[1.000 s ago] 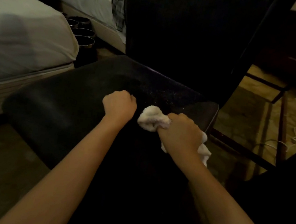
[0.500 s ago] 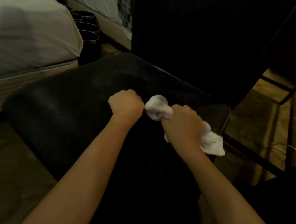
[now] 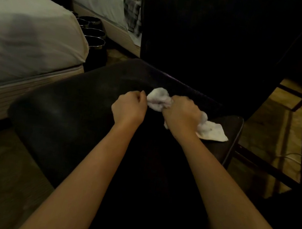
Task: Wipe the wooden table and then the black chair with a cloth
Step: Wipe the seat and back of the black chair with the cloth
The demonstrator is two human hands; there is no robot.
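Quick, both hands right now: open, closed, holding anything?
Left hand: closed in a fist, holding nothing, beside the cloth.
Right hand: gripping the white cloth against the black chair seat.

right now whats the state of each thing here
white crumpled cloth: bunched, gripped, on the seat
right hand: fingers curled round the cloth
left hand: fisted, holding nothing
black padded chair: upright, seat dusty
round metal-rimmed bins: upright, beside the bed
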